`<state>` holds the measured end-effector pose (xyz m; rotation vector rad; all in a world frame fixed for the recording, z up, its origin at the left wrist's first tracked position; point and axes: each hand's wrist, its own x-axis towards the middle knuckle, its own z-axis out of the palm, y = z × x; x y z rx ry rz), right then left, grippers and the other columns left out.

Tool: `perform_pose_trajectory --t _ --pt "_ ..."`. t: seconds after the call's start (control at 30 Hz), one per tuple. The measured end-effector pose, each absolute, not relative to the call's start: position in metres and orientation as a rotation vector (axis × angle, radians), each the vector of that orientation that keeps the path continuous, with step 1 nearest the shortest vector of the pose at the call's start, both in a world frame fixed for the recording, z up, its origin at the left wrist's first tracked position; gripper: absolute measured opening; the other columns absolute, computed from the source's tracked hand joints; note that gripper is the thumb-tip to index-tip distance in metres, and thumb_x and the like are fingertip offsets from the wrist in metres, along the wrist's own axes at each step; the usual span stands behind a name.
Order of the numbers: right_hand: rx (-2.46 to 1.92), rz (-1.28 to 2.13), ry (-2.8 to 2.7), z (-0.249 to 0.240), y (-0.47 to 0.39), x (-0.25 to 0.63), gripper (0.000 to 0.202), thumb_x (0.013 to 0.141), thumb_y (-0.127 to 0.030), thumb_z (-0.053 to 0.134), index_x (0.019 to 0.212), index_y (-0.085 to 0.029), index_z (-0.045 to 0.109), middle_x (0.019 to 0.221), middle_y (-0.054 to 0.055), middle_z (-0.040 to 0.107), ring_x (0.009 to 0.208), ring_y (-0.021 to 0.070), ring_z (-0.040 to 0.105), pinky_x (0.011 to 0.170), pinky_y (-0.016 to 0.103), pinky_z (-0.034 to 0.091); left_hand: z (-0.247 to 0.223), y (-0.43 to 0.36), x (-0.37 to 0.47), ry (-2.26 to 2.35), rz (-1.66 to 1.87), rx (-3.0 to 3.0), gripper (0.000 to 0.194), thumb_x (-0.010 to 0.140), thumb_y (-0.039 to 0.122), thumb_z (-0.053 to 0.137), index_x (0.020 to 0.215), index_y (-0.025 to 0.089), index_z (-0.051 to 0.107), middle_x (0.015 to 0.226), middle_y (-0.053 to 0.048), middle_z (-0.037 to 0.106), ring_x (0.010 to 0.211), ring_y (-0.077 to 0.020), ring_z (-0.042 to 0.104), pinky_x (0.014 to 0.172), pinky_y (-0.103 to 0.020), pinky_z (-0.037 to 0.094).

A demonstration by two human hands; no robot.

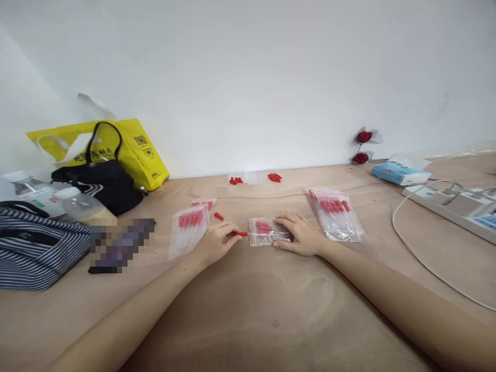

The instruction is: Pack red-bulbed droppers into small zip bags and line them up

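My left hand (219, 238) pinches the red bulb (241, 234) of a dropper between thumb and fingertips. Its thin clear stem points right, into or over the mouth of a small zip bag (271, 238); I cannot tell which. Inside that bag lie several red-bulbed droppers (264, 227). With thumb and fingers spread, my right hand (300, 235) holds the bag against the table at its right end. A loose red bulb (219, 216) lies just beyond my left hand. Filled zip bags (189, 227) are beside my left hand, and another stack of filled bags (337, 214) is beyond my right hand.
Against the wall lie more red bulbs (274, 177) with clear stems. Left are a yellow bag (143, 150), a black bag (112, 186), bottles (83, 204) and a striped pouch (42, 248). Right are tissues (399, 173), a power strip (449, 206) and a white cable (414, 253).
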<state>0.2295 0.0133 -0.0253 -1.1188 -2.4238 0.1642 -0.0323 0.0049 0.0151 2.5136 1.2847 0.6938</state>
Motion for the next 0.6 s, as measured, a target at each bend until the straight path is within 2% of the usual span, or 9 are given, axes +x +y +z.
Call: perform_pose_trajectory --t 0.13,0.3,0.47,0.6 --pt "-1.12 0.169 -2.422 -0.026 0.013 0.229 0.059 0.074 -0.056 0.049 0.119 -0.018 0.044 0.119 0.011 0.05 0.108 0.0245 0.047 0.091 0.041 0.034 0.003 0.0 -0.013 1.329 0.819 2.149 0.011 0.07 0.026 0.058 0.076 0.016 0.057 0.078 -0.004 0.06 0.07 -0.0136 0.058 0.066 -0.026 0.049" --pt "-1.113 0.163 -2.412 -0.027 0.013 0.229 0.058 0.075 -0.055 0.049 0.119 -0.018 0.044 0.119 0.011 0.05 0.107 0.0243 0.047 0.091 0.041 0.035 -0.005 0.0 0.003 1.304 0.902 1.611 0.022 0.063 0.019 0.063 0.083 0.014 0.055 0.079 -0.004 0.062 0.071 -0.0127 0.061 0.068 -0.026 0.05" --pt "-1.109 0.156 -2.403 -0.027 0.013 0.229 0.057 0.074 -0.054 0.05 0.118 -0.018 0.044 0.117 0.011 0.052 0.106 0.0246 0.048 0.09 0.041 0.036 -0.016 0.005 0.017 1.28 0.851 1.626 0.023 0.065 0.021 0.061 0.086 0.015 0.052 0.065 0.001 0.061 0.051 -0.0093 0.055 0.052 -0.022 0.045" --pt "-1.067 0.172 -2.414 -0.025 0.011 0.228 0.055 0.075 -0.052 0.05 0.118 -0.018 0.044 0.118 0.01 0.051 0.107 0.0236 0.047 0.09 0.04 0.036 -0.021 0.013 0.021 1.325 0.822 1.84 0.022 0.065 0.029 0.062 0.081 0.016 0.054 0.066 0.001 0.061 0.051 -0.0094 0.053 0.051 -0.021 0.042"
